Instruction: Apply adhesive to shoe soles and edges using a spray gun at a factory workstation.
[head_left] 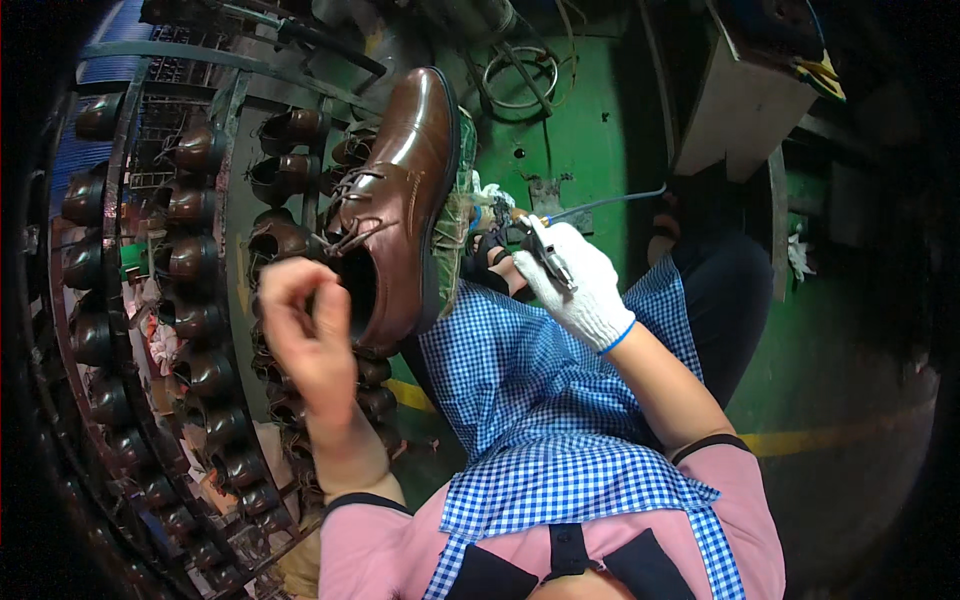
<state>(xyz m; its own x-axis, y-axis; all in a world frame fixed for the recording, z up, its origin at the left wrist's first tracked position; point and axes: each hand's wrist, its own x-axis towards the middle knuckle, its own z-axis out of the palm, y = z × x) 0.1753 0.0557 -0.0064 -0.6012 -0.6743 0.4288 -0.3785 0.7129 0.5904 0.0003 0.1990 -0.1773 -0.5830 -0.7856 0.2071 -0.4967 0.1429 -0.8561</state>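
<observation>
A glossy brown leather lace-up shoe (pixel 410 190) rests in front of me, toe pointing away, on a worn, tape-wrapped support (pixel 453 245). Its dark laces (pixel 355 225) hang loose at the throat. Beside the shoe's opening is my bare left hand (pixel 308 325), slightly blurred, its thumb and curled fingers drawn together; whatever they pinch, if anything, is not visible. To the right of the shoe, my right hand (pixel 575 280) wears a white knit glove and wraps around a black hand tool with a metal lever (pixel 548 258). A thin blue-grey hose (pixel 610 203) runs close to that tool.
Metal racks (pixel 228 150) filled with similar brown shoes (pixel 185 260) stand along the left. Ahead lies a green floor (pixel 590 120) with a metal ring-shaped frame (pixel 520 78). A pale box-like stand (pixel 735 105) is at the far right. My checked apron (pixel 560 400) covers my lap.
</observation>
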